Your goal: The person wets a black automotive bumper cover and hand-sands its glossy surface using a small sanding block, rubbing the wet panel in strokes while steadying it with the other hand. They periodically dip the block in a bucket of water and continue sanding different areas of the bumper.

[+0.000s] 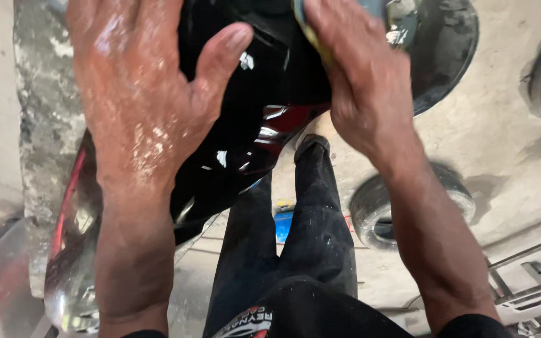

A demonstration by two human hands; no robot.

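Observation:
A glossy black and dark red curved panel (pixel 264 106), like a vehicle body part, lies under both hands. My left hand (pixel 139 94) rests flat on its left side, fingers spread, skin wet and flecked with white. My right hand (pixel 358 69) presses a yellow and blue sponge (pixel 311 28) against the panel's upper right; most of the sponge is hidden by the fingers. My legs in dark trousers (pixel 295 250) show below the panel.
A small black tyre (pixel 377 213) lies on the concrete floor beside my right forearm. A large dark round object (pixel 446 50) sits at the upper right. A rough concrete block (pixel 45 125) stands left. Metal bars (pixel 527 275) cross the lower right.

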